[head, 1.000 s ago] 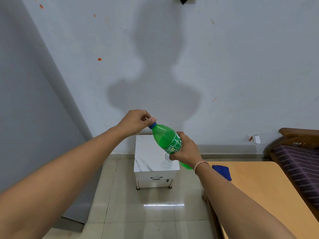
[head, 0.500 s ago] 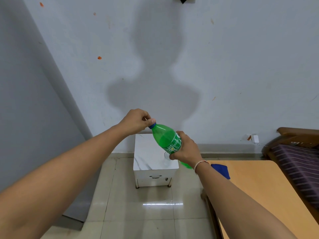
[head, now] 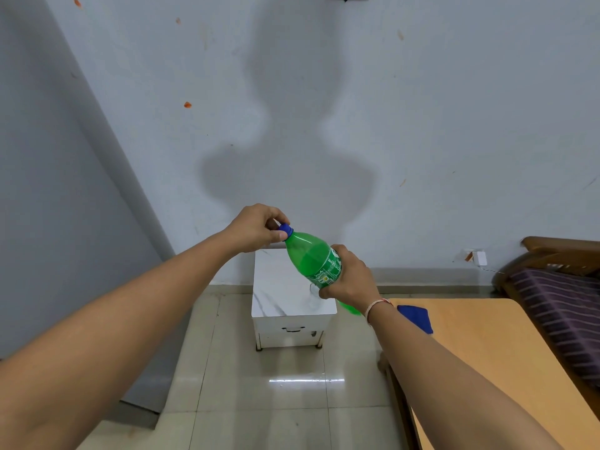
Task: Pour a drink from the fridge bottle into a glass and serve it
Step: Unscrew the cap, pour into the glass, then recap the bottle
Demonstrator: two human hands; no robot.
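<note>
Gripping green bottle and blue cap, both hands above white marble-topped stand, tiled floor.

Both arms outstretched, left hand pinched closed at fingertips, right hand curled in a grip.

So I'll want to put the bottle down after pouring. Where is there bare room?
The wooden table is bare past the blue cloth at its far left corner. The marble stand is free on its left; a glass stands at its right, behind the green bottle.
</note>
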